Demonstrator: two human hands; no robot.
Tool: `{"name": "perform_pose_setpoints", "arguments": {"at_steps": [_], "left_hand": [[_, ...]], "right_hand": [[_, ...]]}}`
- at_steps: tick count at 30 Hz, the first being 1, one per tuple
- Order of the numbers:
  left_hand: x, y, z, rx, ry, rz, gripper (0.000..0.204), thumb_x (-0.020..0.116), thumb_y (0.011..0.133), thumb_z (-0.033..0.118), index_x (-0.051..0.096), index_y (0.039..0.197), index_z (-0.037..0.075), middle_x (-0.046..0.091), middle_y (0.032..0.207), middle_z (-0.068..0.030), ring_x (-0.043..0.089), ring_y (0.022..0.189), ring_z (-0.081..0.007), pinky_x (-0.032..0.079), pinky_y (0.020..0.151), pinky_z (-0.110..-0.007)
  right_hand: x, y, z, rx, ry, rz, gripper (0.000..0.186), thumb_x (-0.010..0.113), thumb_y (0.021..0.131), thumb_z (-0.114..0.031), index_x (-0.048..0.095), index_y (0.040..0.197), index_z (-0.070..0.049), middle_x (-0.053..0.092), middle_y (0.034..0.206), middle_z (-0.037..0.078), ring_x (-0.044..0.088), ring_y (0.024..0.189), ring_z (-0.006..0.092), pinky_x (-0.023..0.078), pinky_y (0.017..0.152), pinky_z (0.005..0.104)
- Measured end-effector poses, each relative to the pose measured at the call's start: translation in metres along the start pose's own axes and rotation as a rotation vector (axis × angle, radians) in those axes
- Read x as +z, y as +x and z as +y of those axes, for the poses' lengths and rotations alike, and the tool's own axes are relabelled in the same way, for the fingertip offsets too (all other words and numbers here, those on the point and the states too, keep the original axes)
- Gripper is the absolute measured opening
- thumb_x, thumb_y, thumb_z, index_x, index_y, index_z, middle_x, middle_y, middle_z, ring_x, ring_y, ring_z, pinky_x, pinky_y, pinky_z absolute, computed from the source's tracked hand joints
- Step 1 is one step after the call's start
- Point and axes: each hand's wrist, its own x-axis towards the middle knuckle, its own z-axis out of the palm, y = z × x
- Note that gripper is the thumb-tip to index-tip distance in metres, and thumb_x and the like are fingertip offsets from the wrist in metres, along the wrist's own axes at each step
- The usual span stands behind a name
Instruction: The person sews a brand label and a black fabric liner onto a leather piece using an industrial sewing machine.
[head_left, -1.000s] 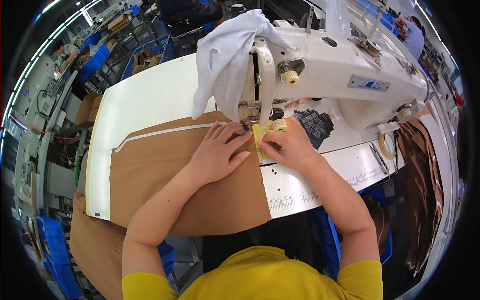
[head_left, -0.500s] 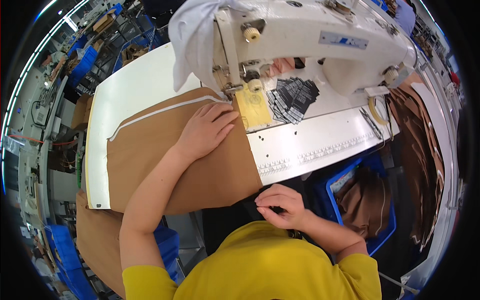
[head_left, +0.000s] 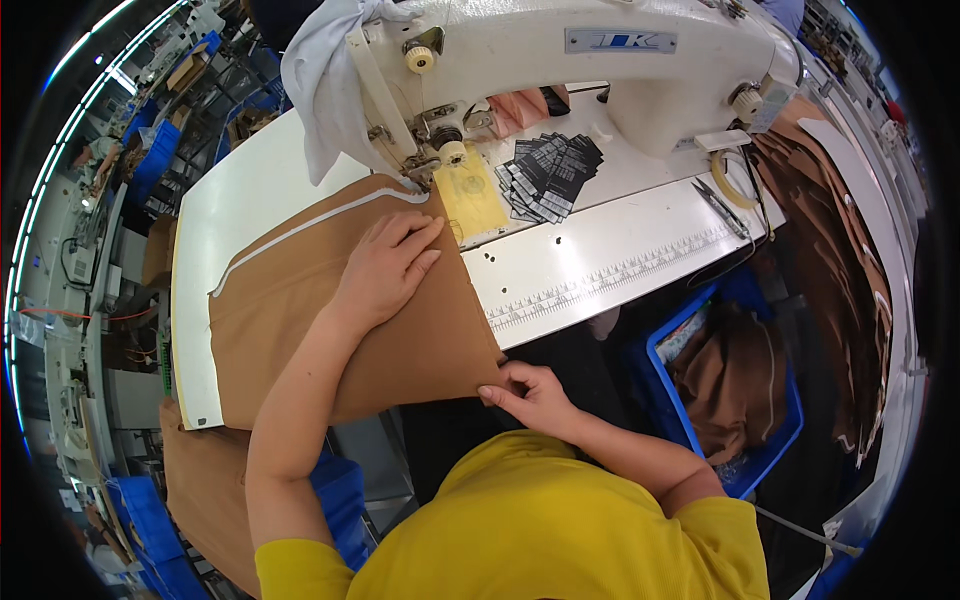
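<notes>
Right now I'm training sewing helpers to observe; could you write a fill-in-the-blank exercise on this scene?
The left hand lies on the ____ fabric.
The right hand holds its near right ____.
The bin at right is ____.
The black labels lie to the ____ of the yellow patch.
Missing words: brown; corner; blue; right.

"What colour is that cloth (head_left: 290,290)?"

"Plain brown, with a white strip (head_left: 330,212). The sewing machine (head_left: 520,60) is creamy white, the counter (head_left: 590,260) plain white."

"And those labels (head_left: 555,172)?"

"Black with pale print. The patch (head_left: 470,202) beside them is yellow."

"Bright blue bin (head_left: 771,460), mustard-yellow shirt (head_left: 560,530) too."
</notes>
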Motion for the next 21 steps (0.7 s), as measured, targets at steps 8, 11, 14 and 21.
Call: {"name": "perform_pose_setpoints", "arguments": {"at_steps": [8,11,14,21], "left_hand": [[-0.021,0.023,0.051,-0.294,0.288,-0.301,0.04,0.066,0.082,0.025,0.066,0.116,0.005,0.061,0.115,-0.0078,0.056,0.112,-0.0283,0.048,0.093,-0.042],[-0.026,0.033,0.048,-0.419,0.247,-0.448,0.033,0.06,0.08,0.015,0.067,0.111,0.008,0.062,0.114,-0.0066,0.059,0.109,-0.0273,0.05,0.09,-0.041],[-0.025,0.035,0.036,-0.427,0.215,-0.407,0.029,0.06,0.079,0.011,0.068,0.107,0.008,0.062,0.115,-0.0072,0.061,0.105,-0.0283,0.051,0.087,-0.041],[-0.033,0.026,0.025,-0.431,-0.123,-0.365,0.02,0.072,0.076,0.015,0.065,0.089,0.001,0.059,0.096,-0.0123,0.059,0.088,-0.0338,0.047,0.077,-0.044]], "right_hand": [[0.03,0.042,-0.083,-0.394,-0.071,-0.235,0.02,0.067,0.09,-0.016,0.056,0.083,-0.001,0.047,0.081,0.011,0.047,0.081,0.0291,0.042,0.068,0.0366],[0.043,0.066,-0.093,-0.438,0.051,-0.243,0.023,0.066,0.09,-0.018,0.054,0.081,-0.001,0.046,0.08,0.011,0.046,0.082,0.0292,0.041,0.071,0.0381],[0.039,0.073,-0.091,-0.459,-0.052,-0.342,0.02,0.064,0.091,-0.02,0.057,0.083,-0.003,0.052,0.082,0.012,0.051,0.082,0.0313,0.044,0.072,0.0395],[-0.018,0.077,-0.084,-0.823,-0.674,-0.029,0.015,0.071,0.082,-0.022,0.061,0.083,-0.011,0.058,0.089,0.005,0.056,0.087,0.026,0.045,0.075,0.0385]]}}
